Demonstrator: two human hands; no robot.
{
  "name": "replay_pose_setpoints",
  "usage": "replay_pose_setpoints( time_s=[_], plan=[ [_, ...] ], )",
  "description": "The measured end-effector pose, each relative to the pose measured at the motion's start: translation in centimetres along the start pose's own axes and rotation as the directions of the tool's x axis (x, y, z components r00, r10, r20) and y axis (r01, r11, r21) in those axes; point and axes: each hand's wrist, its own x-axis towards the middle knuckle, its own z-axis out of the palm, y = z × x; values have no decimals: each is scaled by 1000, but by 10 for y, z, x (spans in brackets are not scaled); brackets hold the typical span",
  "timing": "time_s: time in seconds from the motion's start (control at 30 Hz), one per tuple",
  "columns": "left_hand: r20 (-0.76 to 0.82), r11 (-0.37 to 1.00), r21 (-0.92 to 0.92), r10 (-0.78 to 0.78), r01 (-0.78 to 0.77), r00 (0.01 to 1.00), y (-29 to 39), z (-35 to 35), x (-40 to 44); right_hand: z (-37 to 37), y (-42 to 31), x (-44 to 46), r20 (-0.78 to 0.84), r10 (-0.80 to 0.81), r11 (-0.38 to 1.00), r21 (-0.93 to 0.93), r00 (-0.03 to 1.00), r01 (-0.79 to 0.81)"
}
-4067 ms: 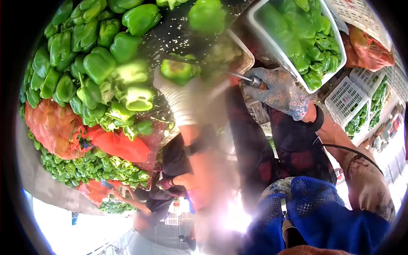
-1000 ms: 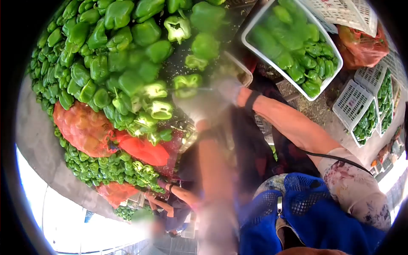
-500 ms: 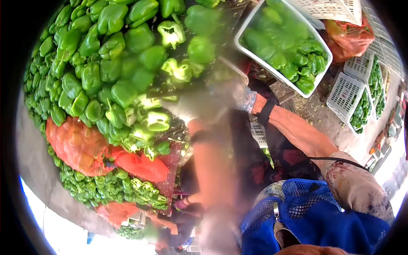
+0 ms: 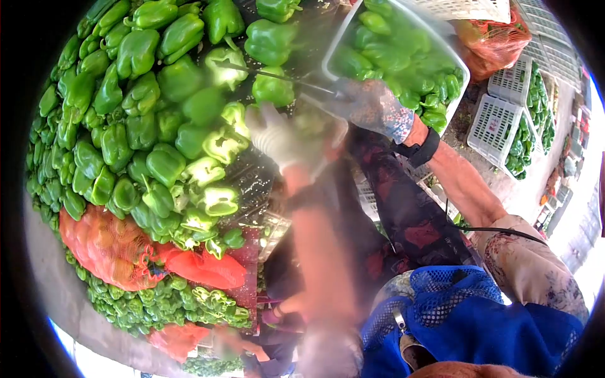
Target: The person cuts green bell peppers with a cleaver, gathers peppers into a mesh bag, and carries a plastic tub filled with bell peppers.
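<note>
My left hand (image 4: 271, 135), in a white glove, is beside a pale cut pepper (image 4: 236, 118) at the pile's edge. Its fingers look apart, with nothing clearly between them. A blurred smear covers part of the palm side. My right hand (image 4: 375, 108), in a floral glove, is closed on a knife (image 4: 287, 78). The thin blade points left, and its tip overlaps a cut green pepper (image 4: 225, 70). A whole pepper (image 4: 273, 87) sits just under the blade. More cut peppers (image 4: 220, 201) lie nearer my body along the heap (image 4: 142, 97).
A white crate of peppers (image 4: 463, 79) stands at the upper right. Beyond it are a red mesh sack (image 4: 495, 47) and white crates (image 4: 495, 129). Another red mesh sack (image 4: 104, 246) lies at the lower left. Another person's arm (image 4: 293, 303) shows at the bottom.
My left hand has shifted up and is now beside the cut peppers. My right hand has moved up and right with the knife, now clearly in view. The whole view has shifted slightly.
</note>
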Motion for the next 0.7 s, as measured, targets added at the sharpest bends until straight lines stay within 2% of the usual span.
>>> replay_pose_setpoints(
  time_s=[0.03, 0.07, 0.13, 0.17, 0.2, 0.23, 0.3, 0.33, 0.37, 0.47, 0.57, 0.6, 0.67, 0.7],
  plan=[
    [-47, 1000, 10, -15, 15, 999, -1, 7, 6, 25, 25, 7, -128, -173, 985, -17, 977, 173],
    [-94, 999, 20, -27, 29, 995, -3, 12, 12, 71, 68, 18, -249, -341, 939, -55, 907, 338],
    [-127, 994, 109, 2, 12, 992, -12, 16, 23, 68, 58, 25, -188, -404, 913, -148, 895, 381],
    [-106, 982, 187, 43, -22, 993, -18, 15, 30, 56, 46, 28, -20, -283, 940, -202, 959, 273],
    [-94, 965, 257, 83, -57, 992, -16, 18, 31, 42, 33, 32, 147, -149, 943, -275, 978, 185],
    [-100, 951, 298, 116, -81, 988, -15, 20, 29, 48, 42, 31, 80, -273, 925, -252, 959, 285],
    [-131, 993, -47, -110, 105, 985, 7, 29, 13, 32, 33, 26, 82, -493, 822, -283, 866, 495],
    [-113, 955, -230, -215, 185, 970, 21, 37, 5, 22, 32, 30, 82, -601, 743, -309, 795, 594],
    [-115, 948, -252, -230, 195, 966, 26, 42, 0, 43, 42, 34, 103, -555, 709, -459, 825, 535],
    [-127, 932, -303, -248, 200, 961, 35, 48, -10, 64, 65, 40, -82, -570, 811, -216, 817, 544],
    [-116, 909, -401, -176, 116, 978, 28, 51, -4, 42, 66, 41, 102, -629, 725, -283, 771, 628],
    [-145, 944, -315, -151, 99, 978, 29, 52, -5, 35, 66, 34, 164, -627, 707, -293, 762, 644],
    [-202, 988, -132, -102, 76, 974, 30, 53, -9, 12, 55, 26, 157, -565, 773, -242, 810, 587],
    [-186, 926, -336, -245, 173, 952, 64, 70, -21, -5, 47, 24, 158, -540, 794, -230, 827, 563]
  ],
)
